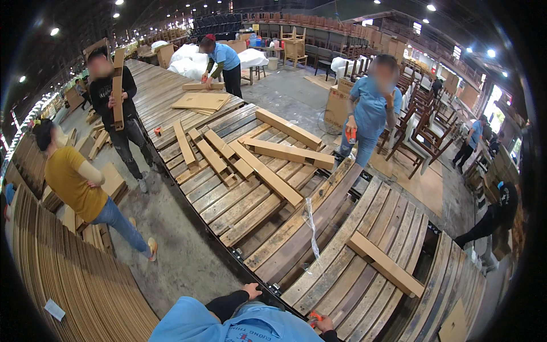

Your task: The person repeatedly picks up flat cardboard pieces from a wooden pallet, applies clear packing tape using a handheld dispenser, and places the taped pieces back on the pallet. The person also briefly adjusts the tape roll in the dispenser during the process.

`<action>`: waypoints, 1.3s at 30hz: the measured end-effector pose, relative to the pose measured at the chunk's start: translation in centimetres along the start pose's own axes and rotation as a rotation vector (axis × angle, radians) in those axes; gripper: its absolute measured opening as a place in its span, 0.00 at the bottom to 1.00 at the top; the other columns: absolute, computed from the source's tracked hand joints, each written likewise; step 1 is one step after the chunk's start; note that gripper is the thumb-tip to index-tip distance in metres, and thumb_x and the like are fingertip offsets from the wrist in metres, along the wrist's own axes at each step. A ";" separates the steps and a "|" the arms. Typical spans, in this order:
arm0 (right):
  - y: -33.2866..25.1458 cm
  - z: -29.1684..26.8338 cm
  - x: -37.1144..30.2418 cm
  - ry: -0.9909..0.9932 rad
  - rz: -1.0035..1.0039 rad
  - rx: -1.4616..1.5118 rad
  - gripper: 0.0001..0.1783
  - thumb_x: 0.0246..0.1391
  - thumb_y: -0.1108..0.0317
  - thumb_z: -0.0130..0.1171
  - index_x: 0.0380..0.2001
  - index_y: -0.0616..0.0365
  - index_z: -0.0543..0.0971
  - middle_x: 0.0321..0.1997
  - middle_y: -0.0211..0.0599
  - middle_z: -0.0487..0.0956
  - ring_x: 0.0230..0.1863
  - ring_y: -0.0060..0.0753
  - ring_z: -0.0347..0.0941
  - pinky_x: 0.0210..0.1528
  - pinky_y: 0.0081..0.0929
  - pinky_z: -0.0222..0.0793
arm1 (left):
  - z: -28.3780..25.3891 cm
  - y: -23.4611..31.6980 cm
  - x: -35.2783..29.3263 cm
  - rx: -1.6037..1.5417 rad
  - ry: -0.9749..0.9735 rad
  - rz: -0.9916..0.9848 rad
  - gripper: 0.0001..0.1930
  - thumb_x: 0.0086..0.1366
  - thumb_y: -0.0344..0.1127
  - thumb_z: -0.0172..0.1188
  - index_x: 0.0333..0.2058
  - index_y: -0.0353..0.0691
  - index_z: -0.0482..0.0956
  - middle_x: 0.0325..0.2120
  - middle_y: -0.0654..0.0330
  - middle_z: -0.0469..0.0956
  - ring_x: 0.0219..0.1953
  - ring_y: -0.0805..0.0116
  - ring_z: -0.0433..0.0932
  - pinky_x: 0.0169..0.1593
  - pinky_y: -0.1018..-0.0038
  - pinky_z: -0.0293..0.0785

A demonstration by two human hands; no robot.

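Note:
My left hand (251, 290) rests by the dark metal edge rail (235, 263) of a slatted wooden conveyor (356, 282), fingers loosely extended and holding nothing that I can see. My right hand (325, 324) is closed around a small orange hand tool (314, 318), whose kind I cannot make out, low over the slats. Ahead and to the right, a long narrow cardboard box (384, 263) lies across the slats, apart from both hands. A crumpled strip of clear plastic (311, 228) hangs over the gap between slat sections.
Several long cardboard boxes (268, 171) and flat cardboard sheets (200, 102) lie farther along the conveyor. A co-worker in blue (370, 94) stands across it; one in black (117, 91) holds a box. Stacked cardboard (68, 268) fills the left; chairs (419, 134) stand at right.

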State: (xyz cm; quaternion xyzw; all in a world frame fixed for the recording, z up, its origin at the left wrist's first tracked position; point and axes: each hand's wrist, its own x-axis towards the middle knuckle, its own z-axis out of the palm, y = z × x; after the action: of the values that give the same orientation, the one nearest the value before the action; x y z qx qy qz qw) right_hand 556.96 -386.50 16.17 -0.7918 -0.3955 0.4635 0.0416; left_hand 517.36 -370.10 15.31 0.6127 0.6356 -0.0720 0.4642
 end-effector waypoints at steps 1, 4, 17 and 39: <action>-1.0 -0.4 -0.9 -0.001 0.018 0.017 0.27 0.36 0.60 0.75 0.40 0.65 0.83 0.36 0.47 0.85 0.40 0.40 0.83 0.42 0.35 0.77 | 0.6 0.0 -0.3 -0.009 -0.020 -0.017 0.38 0.63 0.53 0.64 0.67 0.39 0.67 0.62 0.45 0.71 0.63 0.47 0.71 0.66 0.57 0.69; -1.7 -1.6 -1.9 0.011 0.040 0.057 0.28 0.36 0.60 0.75 0.41 0.66 0.83 0.37 0.47 0.85 0.40 0.39 0.83 0.43 0.34 0.77 | 2.1 0.8 -0.7 -0.047 -0.062 -0.030 0.38 0.63 0.53 0.64 0.67 0.38 0.66 0.63 0.45 0.70 0.64 0.46 0.70 0.67 0.57 0.67; 2.9 -1.9 -1.7 0.022 0.052 0.111 0.36 0.35 0.60 0.79 0.49 0.68 0.81 0.43 0.48 0.85 0.45 0.41 0.82 0.48 0.35 0.77 | 3.0 1.3 -1.0 -0.048 -0.086 -0.049 0.38 0.64 0.53 0.63 0.67 0.39 0.66 0.64 0.47 0.70 0.66 0.46 0.68 0.67 0.57 0.67; 8.4 -3.9 -2.8 0.003 0.086 0.034 0.30 0.37 0.59 0.76 0.43 0.66 0.83 0.39 0.48 0.85 0.43 0.42 0.83 0.46 0.36 0.77 | 8.7 4.9 -3.1 0.012 -0.009 0.042 0.42 0.60 0.51 0.68 0.66 0.33 0.65 0.41 0.47 0.85 0.40 0.55 0.86 0.48 0.62 0.80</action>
State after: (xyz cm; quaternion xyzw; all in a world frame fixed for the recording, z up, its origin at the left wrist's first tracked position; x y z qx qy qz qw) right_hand 564.17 -392.97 16.67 -0.8079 -0.3531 0.4705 0.0356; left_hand 525.34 -376.87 14.89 0.6283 0.6200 -0.0691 0.4648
